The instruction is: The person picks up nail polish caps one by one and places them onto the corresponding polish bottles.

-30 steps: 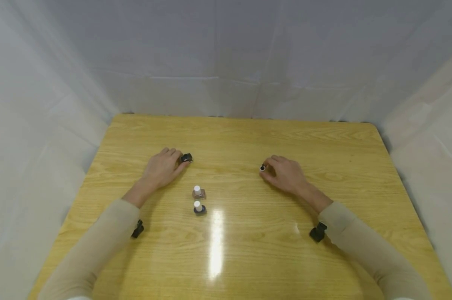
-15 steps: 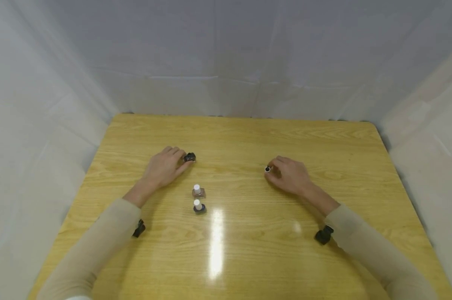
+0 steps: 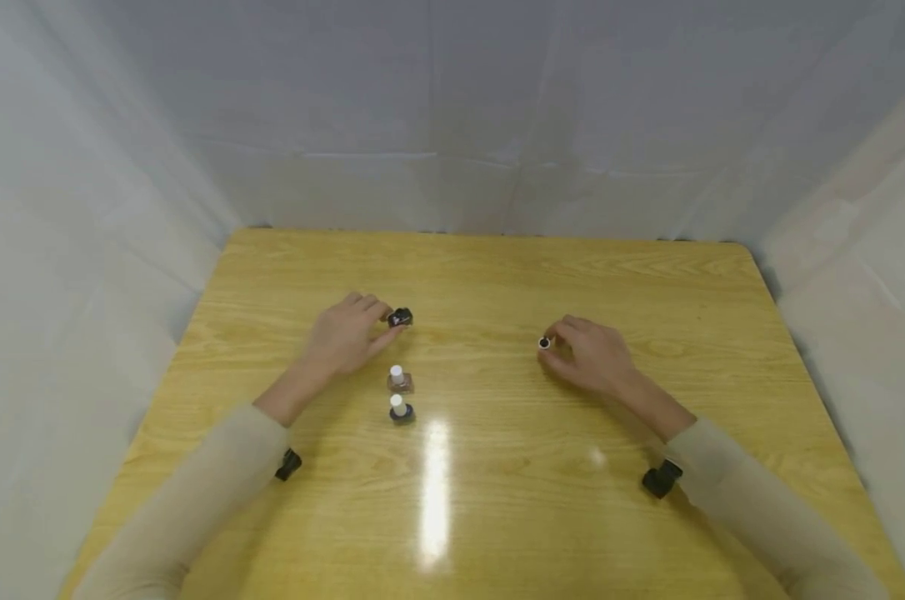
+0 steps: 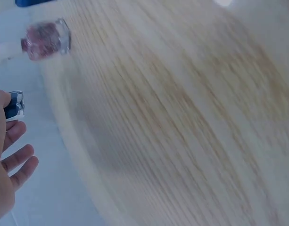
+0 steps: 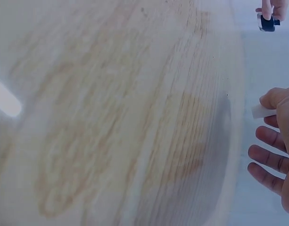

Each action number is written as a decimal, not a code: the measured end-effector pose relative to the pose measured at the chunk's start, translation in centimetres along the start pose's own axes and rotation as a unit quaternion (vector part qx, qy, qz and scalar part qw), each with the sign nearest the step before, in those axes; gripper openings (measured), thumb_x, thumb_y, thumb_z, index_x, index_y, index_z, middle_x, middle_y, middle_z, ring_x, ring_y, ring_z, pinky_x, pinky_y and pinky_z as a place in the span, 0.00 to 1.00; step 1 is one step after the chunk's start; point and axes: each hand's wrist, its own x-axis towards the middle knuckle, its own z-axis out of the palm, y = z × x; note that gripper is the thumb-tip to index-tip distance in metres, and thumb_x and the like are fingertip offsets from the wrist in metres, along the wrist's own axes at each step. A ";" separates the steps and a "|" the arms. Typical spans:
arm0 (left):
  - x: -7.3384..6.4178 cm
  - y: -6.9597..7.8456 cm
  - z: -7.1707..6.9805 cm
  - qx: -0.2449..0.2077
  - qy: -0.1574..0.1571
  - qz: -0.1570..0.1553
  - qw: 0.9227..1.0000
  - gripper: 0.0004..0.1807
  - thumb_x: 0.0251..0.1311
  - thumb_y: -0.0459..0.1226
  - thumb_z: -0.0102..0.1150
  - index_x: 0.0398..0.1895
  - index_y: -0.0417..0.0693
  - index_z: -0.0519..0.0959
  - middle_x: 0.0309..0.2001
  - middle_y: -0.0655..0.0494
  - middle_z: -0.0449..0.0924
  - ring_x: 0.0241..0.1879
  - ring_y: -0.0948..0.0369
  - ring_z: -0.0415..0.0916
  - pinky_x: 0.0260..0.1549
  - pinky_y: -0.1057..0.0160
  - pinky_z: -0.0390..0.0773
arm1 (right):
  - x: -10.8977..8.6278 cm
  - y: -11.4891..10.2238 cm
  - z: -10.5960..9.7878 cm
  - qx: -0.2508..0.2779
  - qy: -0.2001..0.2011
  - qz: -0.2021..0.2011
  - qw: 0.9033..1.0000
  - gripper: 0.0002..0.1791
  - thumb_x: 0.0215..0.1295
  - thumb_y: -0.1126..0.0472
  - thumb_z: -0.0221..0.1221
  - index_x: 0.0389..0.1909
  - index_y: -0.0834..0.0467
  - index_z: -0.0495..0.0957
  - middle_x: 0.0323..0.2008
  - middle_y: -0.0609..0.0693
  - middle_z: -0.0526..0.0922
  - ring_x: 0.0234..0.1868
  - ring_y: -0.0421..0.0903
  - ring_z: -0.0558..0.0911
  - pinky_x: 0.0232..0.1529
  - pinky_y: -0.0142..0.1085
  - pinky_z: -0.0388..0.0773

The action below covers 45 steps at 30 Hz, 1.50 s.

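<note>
My left hand [image 3: 345, 333] pinches a dark nail polish bottle [image 3: 400, 317] between thumb and fingers; its black top bears no white cap. The left wrist view shows the bottle's dark glass body [image 4: 14, 106] partly behind the thumb. Over to the right, my right hand [image 3: 591, 354] pinches a white nail polish cap [image 3: 544, 343], whose dark-centred end faces up in the head view. In the right wrist view the same cap [image 5: 262, 112] sits between thumb and forefinger, the other fingers loosely bent. The two hands are well apart.
Two white-capped nail polish bottles stand upright near my left hand: a pinkish one [image 3: 400, 381] and, closer to me, a dark blue one [image 3: 401, 410]. They stand on a wooden table [image 3: 542, 517]. White sheeting [image 3: 452, 108] hangs behind the table and on both sides.
My left hand has moved right with the dark bottle. My right hand has shifted slightly right and towards me, still holding the cap. The two standing bottles have kept their places.
</note>
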 end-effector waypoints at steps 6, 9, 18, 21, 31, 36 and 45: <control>0.3 1.4 -0.5 -0.014 0.039 0.036 0.999 0.22 0.68 0.51 0.67 0.50 0.41 0.84 0.48 0.45 0.89 0.50 0.47 0.85 0.50 0.50 0.89 | -0.2 -0.1 -0.6 -0.009 -0.002 -0.001 1.000 0.15 0.68 0.47 0.68 0.44 0.55 0.86 0.35 0.49 0.88 0.32 0.45 0.86 0.25 0.37 0.81; 0.5 2.1 -0.8 -0.015 0.044 0.045 0.998 0.22 0.69 0.51 0.66 0.51 0.41 0.84 0.49 0.45 0.89 0.51 0.47 0.85 0.51 0.50 0.89 | -0.3 -0.1 -0.8 -0.010 0.001 -0.006 1.000 0.15 0.67 0.48 0.68 0.44 0.55 0.86 0.35 0.49 0.88 0.32 0.45 0.86 0.26 0.38 0.82; 0.6 4.5 -1.8 -0.015 0.062 0.076 0.995 0.21 0.70 0.52 0.65 0.47 0.43 0.85 0.45 0.48 0.90 0.47 0.50 0.86 0.47 0.55 0.90 | -0.7 -0.5 -1.4 -0.010 0.010 -0.009 1.000 0.15 0.67 0.50 0.69 0.45 0.56 0.86 0.35 0.50 0.88 0.32 0.46 0.86 0.27 0.38 0.82; 0.5 5.3 -2.1 -0.014 0.067 0.083 0.994 0.20 0.69 0.52 0.66 0.47 0.44 0.85 0.45 0.49 0.90 0.47 0.51 0.86 0.47 0.55 0.90 | -0.8 -0.6 -1.6 -0.014 0.013 -0.011 1.000 0.15 0.66 0.49 0.69 0.44 0.56 0.86 0.35 0.50 0.87 0.31 0.45 0.86 0.26 0.37 0.81; 0.3 8.3 -2.7 -0.008 0.093 0.126 0.988 0.20 0.69 0.53 0.67 0.47 0.45 0.86 0.44 0.52 0.90 0.44 0.55 0.85 0.46 0.60 0.89 | -1.3 -0.8 -2.3 -0.010 0.015 -0.009 1.000 0.13 0.67 0.50 0.69 0.44 0.55 0.86 0.34 0.48 0.87 0.29 0.43 0.84 0.23 0.34 0.78; 0.1 9.8 -2.7 -0.017 0.097 0.134 0.986 0.18 0.69 0.52 0.67 0.45 0.46 0.86 0.43 0.54 0.89 0.43 0.56 0.85 0.45 0.60 0.89 | -1.6 -1.0 -2.6 -0.003 0.034 -0.025 0.999 0.13 0.65 0.51 0.71 0.43 0.55 0.86 0.33 0.49 0.87 0.28 0.43 0.84 0.23 0.34 0.78; -0.2 12.2 -2.0 -0.021 0.089 0.151 0.984 0.18 0.69 0.53 0.66 0.47 0.49 0.86 0.44 0.55 0.90 0.45 0.58 0.85 0.46 0.63 0.89 | -2.1 -1.3 -3.1 -0.011 0.054 -0.055 0.997 0.13 0.62 0.51 0.72 0.42 0.55 0.85 0.32 0.49 0.87 0.26 0.41 0.83 0.22 0.31 0.76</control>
